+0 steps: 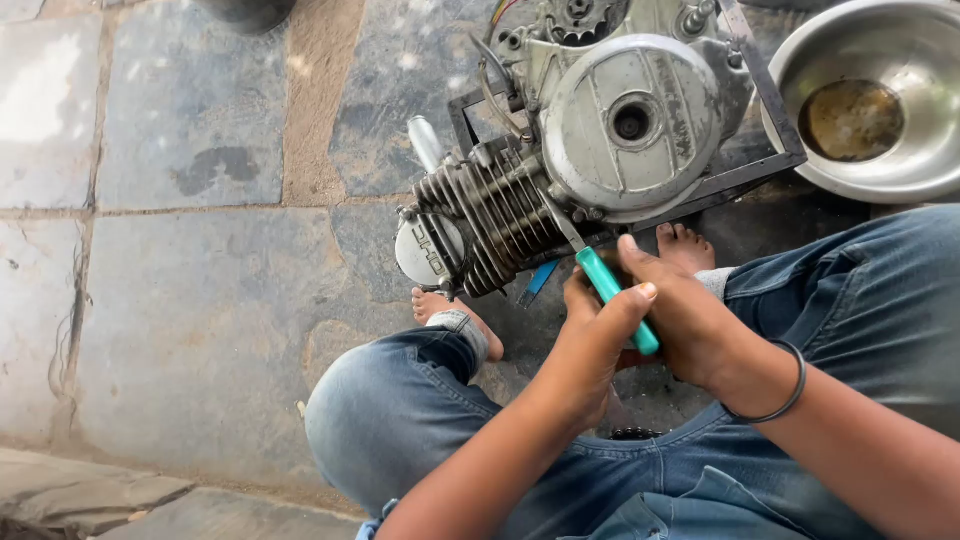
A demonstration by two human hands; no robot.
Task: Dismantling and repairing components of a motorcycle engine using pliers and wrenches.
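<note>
A grimy motorcycle engine (600, 130) with a finned cylinder (490, 220) and a round side cover sits on a dark metal frame on the stone floor. A screwdriver with a teal handle (612, 295) points up-left, its metal shaft reaching the base of the fins. My left hand (590, 345) wraps the handle from below. My right hand (680, 310) closes over the handle from the right, thumb stretched along it; a dark bangle circles that wrist. My bare feet rest beside the engine, knees in blue jeans spread to either side.
A steel bowl (900, 170) holding brownish liquid stands at the upper right, touching the frame's corner. Grey stone slabs (200, 300) with worn joints spread to the left. A small blue tool (538, 283) lies under the cylinder.
</note>
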